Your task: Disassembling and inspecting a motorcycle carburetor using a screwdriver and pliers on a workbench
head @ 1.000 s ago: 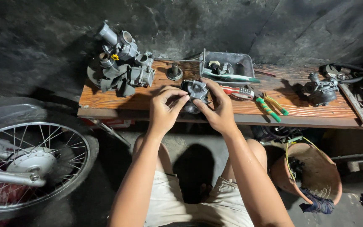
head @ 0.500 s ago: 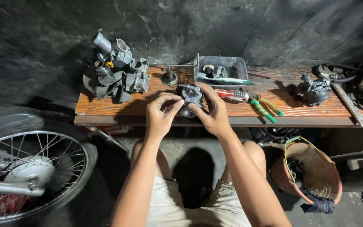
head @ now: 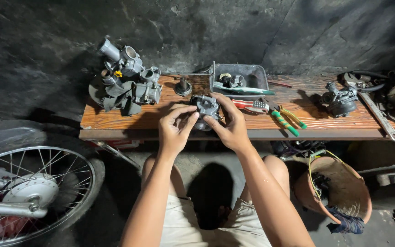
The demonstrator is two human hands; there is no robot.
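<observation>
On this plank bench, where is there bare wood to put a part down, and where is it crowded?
Bare wood on the wooden bench: the front-left corner below the carburetor pile, and the stretch between the pliers and the lone carburetor. Crowded: around the metal tray and the far right end.

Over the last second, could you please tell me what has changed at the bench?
Very little. Both hands keep the small grey carburettor between them; the left hand has shifted its fingertips on it, while the right hand holds its grip. The carburettor pile, grey tray and pliers lie unmoved on the wooden bench.
</observation>
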